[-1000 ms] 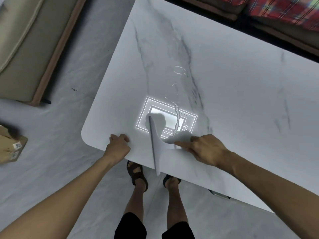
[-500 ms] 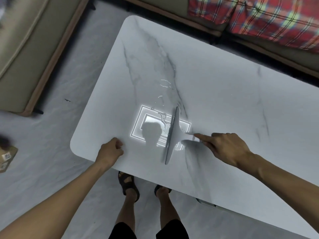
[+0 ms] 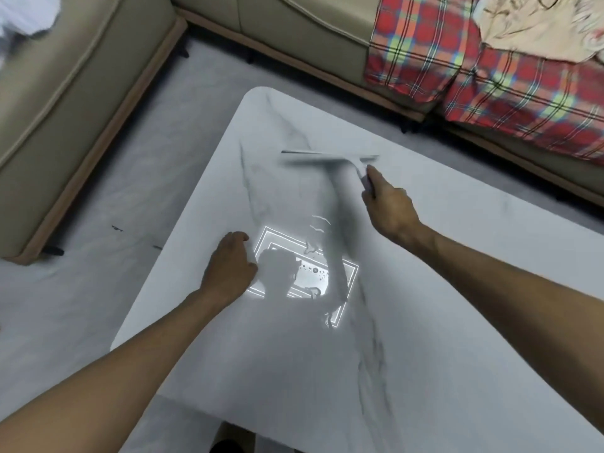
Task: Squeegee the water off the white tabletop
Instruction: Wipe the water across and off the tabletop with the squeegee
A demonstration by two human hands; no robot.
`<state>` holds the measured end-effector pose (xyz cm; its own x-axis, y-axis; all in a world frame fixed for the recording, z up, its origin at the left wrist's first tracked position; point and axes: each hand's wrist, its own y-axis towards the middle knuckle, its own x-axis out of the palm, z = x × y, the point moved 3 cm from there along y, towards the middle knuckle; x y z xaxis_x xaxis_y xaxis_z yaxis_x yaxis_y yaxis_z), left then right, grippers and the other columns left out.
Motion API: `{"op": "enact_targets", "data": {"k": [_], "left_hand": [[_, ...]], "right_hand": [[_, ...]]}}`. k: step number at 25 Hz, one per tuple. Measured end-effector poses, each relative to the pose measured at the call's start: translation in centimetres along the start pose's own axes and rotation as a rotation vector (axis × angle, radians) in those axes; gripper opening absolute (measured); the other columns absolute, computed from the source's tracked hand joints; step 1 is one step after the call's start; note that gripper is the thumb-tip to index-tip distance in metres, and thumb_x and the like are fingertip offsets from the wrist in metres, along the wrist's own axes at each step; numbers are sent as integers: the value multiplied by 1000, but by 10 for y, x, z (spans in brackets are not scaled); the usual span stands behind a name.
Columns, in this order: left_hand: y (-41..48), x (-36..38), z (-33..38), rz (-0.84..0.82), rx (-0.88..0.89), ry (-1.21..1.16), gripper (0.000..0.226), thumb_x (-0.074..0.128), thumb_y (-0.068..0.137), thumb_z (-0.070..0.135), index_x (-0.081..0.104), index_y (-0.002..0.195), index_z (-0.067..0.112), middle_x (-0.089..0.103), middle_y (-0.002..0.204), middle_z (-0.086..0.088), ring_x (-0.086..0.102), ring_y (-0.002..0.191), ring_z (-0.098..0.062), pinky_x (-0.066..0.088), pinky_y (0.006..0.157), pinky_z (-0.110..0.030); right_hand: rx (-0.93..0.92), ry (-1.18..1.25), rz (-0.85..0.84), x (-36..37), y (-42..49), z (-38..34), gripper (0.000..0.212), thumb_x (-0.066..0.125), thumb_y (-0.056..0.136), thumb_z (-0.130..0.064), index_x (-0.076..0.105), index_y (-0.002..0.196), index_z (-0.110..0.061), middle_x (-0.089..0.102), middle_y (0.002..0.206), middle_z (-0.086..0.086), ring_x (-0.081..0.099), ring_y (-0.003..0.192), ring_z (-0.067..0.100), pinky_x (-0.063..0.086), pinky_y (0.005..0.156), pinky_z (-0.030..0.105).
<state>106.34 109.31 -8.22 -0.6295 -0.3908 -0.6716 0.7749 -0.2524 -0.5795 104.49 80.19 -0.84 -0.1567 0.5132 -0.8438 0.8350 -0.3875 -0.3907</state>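
The white marble-veined tabletop (image 3: 441,305) fills the middle of the view. My right hand (image 3: 387,209) grips the handle of a white squeegee (image 3: 330,156), whose blade lies crosswise near the table's far end, blurred by motion. Water streaks and droplets (image 3: 313,253) glint in and above a bright rectangular light reflection at the table's centre. My left hand (image 3: 228,266) rests on the tabletop just left of that wet patch, fingers loosely bent and holding nothing.
A beige sofa (image 3: 81,93) runs along the left and far sides. A red plaid blanket (image 3: 490,70) lies on the sofa at the far right. Grey floor (image 3: 114,223) shows left of the table.
My right hand has swung the squeegee from the near wet patch up to the far end, turning its blade crosswise. My left hand moved from the near edge further onto the table.
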Motion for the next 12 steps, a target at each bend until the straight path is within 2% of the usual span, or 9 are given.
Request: {"op": "enact_targets", "data": {"k": [3,6,8,9,12], "left_hand": [[48,5,11,-64,79,112,48,62,79,12,46,125,8,30,143,-14,32,136,-30,34,110,-37],[70,12,17,-171,69,187,41,58,81,12,46,120,9,19,149,-21,20,143,-35,31,113,-39],[74,15,22,-234,45,247,44,55,83,14,43,124,6,5,155,-30,8,147,-43,27,116,-43],[75,16,26,-254,42,274,46,54,83,14,41,126,4,-2,155,-34,0,147,-45,23,118,-44],[74,13,36,-310,10,282,51,49,83,13,34,130,1,-15,153,-39,-13,145,-48,12,121,-46]], "right_hand": [[25,-3,63,-5,87,-23,35,41,98,-16,40,131,-7,59,115,26,52,101,46,33,73,37],[90,8,75,-3,125,-28,19,41,95,-13,45,114,-11,60,110,25,52,91,40,32,69,35],[81,-36,56,3,118,-19,34,39,95,-13,40,130,-13,61,108,25,53,94,45,34,70,36],[67,-63,49,5,104,-12,42,38,96,-13,34,138,-17,62,103,25,53,90,46,37,71,37],[35,-94,-30,7,37,12,51,37,96,-15,25,144,-31,61,80,17,51,69,40,48,67,41]]}}
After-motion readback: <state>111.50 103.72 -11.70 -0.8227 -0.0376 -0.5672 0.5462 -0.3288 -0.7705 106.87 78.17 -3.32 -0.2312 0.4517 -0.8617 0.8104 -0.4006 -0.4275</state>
